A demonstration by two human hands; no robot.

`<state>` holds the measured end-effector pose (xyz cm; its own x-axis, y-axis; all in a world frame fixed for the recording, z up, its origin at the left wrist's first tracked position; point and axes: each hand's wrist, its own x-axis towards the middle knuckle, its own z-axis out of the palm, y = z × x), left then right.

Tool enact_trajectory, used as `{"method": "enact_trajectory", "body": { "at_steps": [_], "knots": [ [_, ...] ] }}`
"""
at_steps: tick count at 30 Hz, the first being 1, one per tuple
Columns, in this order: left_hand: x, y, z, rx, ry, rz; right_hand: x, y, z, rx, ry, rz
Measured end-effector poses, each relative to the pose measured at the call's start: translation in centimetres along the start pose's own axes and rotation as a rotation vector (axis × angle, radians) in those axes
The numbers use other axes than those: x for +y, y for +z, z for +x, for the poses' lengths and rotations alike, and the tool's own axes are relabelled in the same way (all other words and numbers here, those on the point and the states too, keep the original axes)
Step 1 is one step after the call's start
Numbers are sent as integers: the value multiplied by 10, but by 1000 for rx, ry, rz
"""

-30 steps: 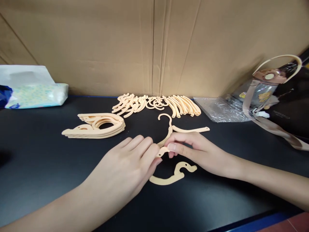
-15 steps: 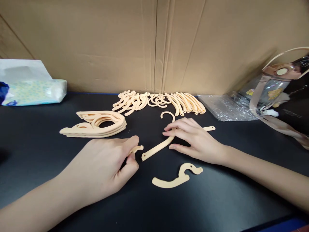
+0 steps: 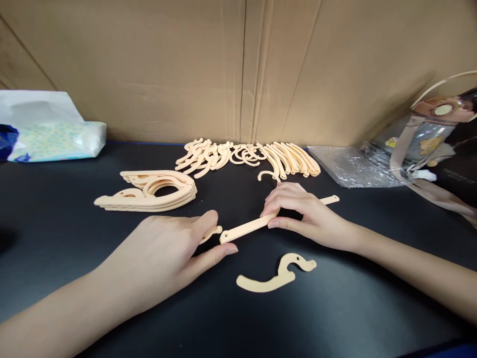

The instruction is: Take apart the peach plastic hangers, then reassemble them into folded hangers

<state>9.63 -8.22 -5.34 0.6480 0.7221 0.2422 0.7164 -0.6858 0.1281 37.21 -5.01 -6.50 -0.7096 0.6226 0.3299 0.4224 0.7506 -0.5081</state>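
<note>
My right hand (image 3: pixel 307 215) pinches a cream plastic hanger body (image 3: pixel 246 229) from above, near its middle. The body's hook (image 3: pixel 266 174) curls out beyond the fingers, and one straight end shows to the right of the hand. In my closed left hand (image 3: pixel 160 258) is a curved hanger arm (image 3: pixel 213 232); only its tip sticks out and the fingers hide the rest. My left thumb reaches out just below the holed left end of the body. On the table nearer me lies a loose wavy hanger arm (image 3: pixel 266 284).
Folded hangers (image 3: pixel 149 202) are stacked at the left. Loose curved arms (image 3: pixel 208 156), hooks (image 3: pixel 246 155) and strips (image 3: pixel 292 159) line the back by the cardboard wall (image 3: pixel 167 69). A tissue pack (image 3: pixel 55 141) stands far left; a plastic bag (image 3: pixel 346 166) and bottle (image 3: pixel 428 129) stand right.
My right fingers have closed on the hanger body and turned it slightly, its hook now farther right. My left thumb has stretched out towards the body's end.
</note>
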Motion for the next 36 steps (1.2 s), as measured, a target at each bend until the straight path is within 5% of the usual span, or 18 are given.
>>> {"method": "enact_trajectory", "body": {
  "at_steps": [9, 18, 29, 36],
  "knots": [
    [8, -6, 0, -167, -27, -15, 1, 1, 0, 21, -4, 22],
    [-7, 10, -4, -5, 164, 173, 1, 1, 0, 29, 4, 36],
    [0, 0, 1, 146, 244, 330, -1, 1, -1, 48, 6, 50],
    [1, -6, 0, 96, 210, 100, 0, 2, -1, 80, 38, 81]
  ]
}}
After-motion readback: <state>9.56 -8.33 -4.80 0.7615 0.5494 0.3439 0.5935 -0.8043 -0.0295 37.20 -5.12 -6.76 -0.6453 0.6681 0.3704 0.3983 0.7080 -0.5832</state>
